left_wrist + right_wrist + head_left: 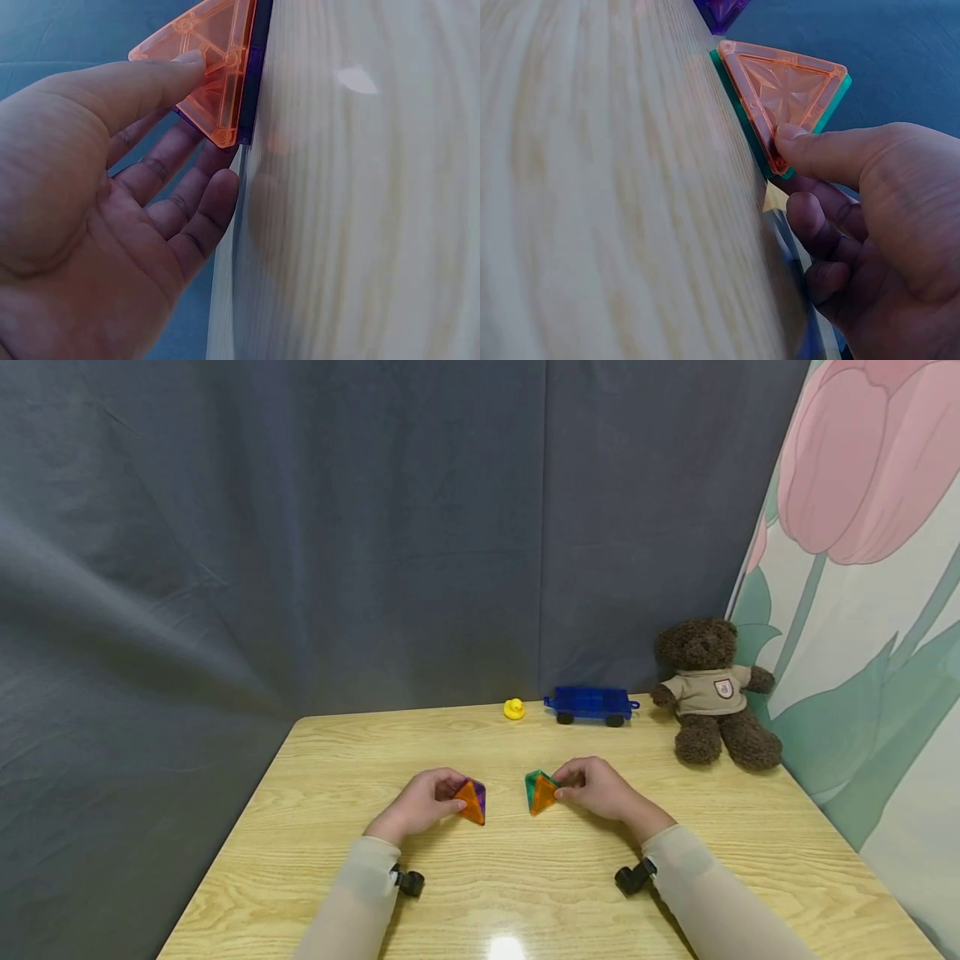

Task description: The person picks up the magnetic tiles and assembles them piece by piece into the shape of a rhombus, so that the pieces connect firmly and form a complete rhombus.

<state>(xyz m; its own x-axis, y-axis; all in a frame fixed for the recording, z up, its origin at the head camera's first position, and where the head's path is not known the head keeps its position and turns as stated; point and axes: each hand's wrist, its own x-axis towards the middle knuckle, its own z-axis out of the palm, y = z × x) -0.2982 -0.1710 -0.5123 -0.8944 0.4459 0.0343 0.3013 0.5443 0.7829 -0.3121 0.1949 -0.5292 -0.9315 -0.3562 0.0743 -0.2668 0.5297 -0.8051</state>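
Over the middle of the table, my left hand (422, 804) pinches an orange triangular magnetic tile (472, 804) with a purple tile (481, 790) against it. In the left wrist view the thumb lies on the orange face, while the fingers are partly hidden behind the tiles. Across a small gap, my right hand (600, 791) holds another orange triangular tile (787, 90) by its corner, backed by a green one (531, 784). Its thumb presses the orange face in the right wrist view. Both pairs stand up on edge at the tabletop, roughly facing each other.
Along the back of the wooden table (300, 810) sit a yellow rubber duck (513, 709) and a blue toy wagon (592, 704) with black wheels. A brown teddy bear (708, 693) sits at the back right corner. Behind hangs a dark curtain (420, 543).
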